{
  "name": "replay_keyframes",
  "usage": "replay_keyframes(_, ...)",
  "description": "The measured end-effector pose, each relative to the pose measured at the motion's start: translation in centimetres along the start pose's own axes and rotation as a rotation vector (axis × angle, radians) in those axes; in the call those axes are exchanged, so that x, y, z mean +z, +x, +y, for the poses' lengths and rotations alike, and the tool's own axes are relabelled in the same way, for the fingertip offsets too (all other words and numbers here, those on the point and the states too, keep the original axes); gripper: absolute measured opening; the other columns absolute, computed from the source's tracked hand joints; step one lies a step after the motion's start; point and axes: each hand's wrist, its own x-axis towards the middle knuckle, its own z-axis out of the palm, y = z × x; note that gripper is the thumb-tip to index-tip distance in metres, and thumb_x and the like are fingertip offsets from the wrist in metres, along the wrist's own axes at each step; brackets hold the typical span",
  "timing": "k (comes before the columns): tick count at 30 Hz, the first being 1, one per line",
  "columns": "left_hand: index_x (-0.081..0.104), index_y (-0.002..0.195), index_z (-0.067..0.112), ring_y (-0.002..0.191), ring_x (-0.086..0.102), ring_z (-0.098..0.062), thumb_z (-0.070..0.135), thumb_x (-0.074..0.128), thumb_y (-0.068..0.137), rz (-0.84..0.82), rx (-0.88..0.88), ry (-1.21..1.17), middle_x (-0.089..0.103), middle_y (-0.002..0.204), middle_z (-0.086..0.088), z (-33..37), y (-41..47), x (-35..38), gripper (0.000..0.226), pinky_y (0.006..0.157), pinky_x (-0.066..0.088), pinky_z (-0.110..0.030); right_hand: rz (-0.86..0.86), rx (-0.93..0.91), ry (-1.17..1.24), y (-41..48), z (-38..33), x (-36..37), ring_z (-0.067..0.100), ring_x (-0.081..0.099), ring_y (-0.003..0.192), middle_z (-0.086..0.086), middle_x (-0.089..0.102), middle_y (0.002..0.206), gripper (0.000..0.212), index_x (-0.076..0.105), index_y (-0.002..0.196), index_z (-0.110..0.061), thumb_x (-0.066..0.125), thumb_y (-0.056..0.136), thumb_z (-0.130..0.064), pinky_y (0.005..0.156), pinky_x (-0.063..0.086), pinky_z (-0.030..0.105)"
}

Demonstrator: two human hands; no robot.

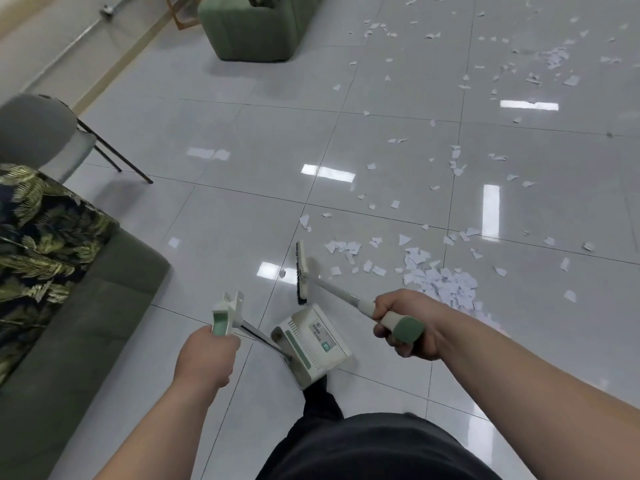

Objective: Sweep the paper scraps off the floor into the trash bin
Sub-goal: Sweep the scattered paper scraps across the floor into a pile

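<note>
The right hand [401, 308] is gripping the broom [304, 268] at its padded handle end; the left hand [207, 355] is gripping the dustpan [311, 341] handle. Paper scraps [446, 285] are lying just beyond the right hand, probably light and easily scattered.

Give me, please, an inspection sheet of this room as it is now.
Surface: glossy pale grey tiled floor, light reflections.
Job's things: white torn paper scraps, heaped near the right forearm, scattered further away; white long-handled broom; white-and-green plastic dustpan; trash bin not seen.
Clutter: nothing seen.
Hands: left hand grips dustpan handle; right hand grips broom handle.
Cables: nothing seen.
Surroundings: dark green sofa with leaf-patterned cloth; grey chair; green upholstered seat.
</note>
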Motion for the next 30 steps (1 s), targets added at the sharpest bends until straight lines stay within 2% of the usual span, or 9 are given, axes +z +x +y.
replay_keyframes(7,0.042,0.074,0.013,0.056,0.027,-0.022,0.002,0.048,0.078,-0.041,-0.034,-0.004,0.034,0.061,-0.005,0.7,8.2,-4.8,0.013,0.051,0.026,-0.029,-0.068,0.031,0.02,9.0,-6.0,9.1,0.015,0.04,0.038,0.007,0.056,0.062,0.021,0.05,0.096,-0.011,0.055,0.076,-0.011,0.04,0.022,0.017)
replay_keyframes(11,0.045,0.076,0.012,0.055,0.029,-0.021,0.001,0.048,0.08,-0.077,-0.056,-0.015,0.036,0.064,-0.007,1.1,12.9,-6.5,0.011,0.051,0.028,-0.029,0.013,0.077,0.04,12.4,-8.3,11.5,0.015,0.04,0.039,0.007,0.057,0.062,0.028,0.052,0.101,-0.012,0.058,0.073,-0.011,0.039,0.028,0.017)
replay_keyframes(16,0.048,0.076,0.011,0.054,0.035,-0.023,0.004,0.05,0.08,-0.128,-0.017,0.049,0.041,0.063,-0.007,1.7,16.9,-7.5,0.008,0.051,0.033,-0.031,0.126,0.146,0.29,12.2,-8.9,10.2,0.013,0.033,0.039,0.004,0.051,0.062,0.02,0.049,0.086,-0.011,0.058,0.068,-0.009,0.033,0.026,0.016)
replay_keyframes(22,0.047,0.072,0.01,0.053,0.034,-0.023,0.003,0.049,0.081,-0.205,0.073,0.071,0.041,0.059,-0.007,3.3,18.7,-7.6,0.011,0.049,0.032,-0.029,0.304,0.117,0.429,8.6,-7.6,7.3,0.013,0.033,0.036,0.004,0.05,0.064,0.028,0.048,0.087,-0.012,0.061,0.063,-0.008,0.031,0.028,0.017)
replay_keyframes(26,0.045,0.07,0.011,0.055,0.034,-0.024,0.002,0.05,0.082,-0.237,0.109,0.059,0.04,0.059,-0.006,4.3,19.1,-7.5,0.016,0.047,0.032,-0.027,0.429,0.108,0.503,5.8,-7.1,5.9,0.014,0.039,0.034,0.006,0.056,0.064,0.024,0.054,0.089,-0.011,0.062,0.067,-0.009,0.031,0.029,0.015)
replay_keyframes(30,0.046,0.07,0.01,0.054,0.034,-0.024,0.002,0.051,0.082,-0.254,0.138,0.046,0.04,0.058,-0.006,5.3,19.3,-7.4,0.015,0.046,0.033,-0.026,0.482,0.046,0.509,3.2,-6.6,5.5,0.014,0.039,0.032,0.008,0.055,0.061,0.02,0.055,0.092,-0.008,0.058,0.073,-0.009,0.032,0.027,0.014)
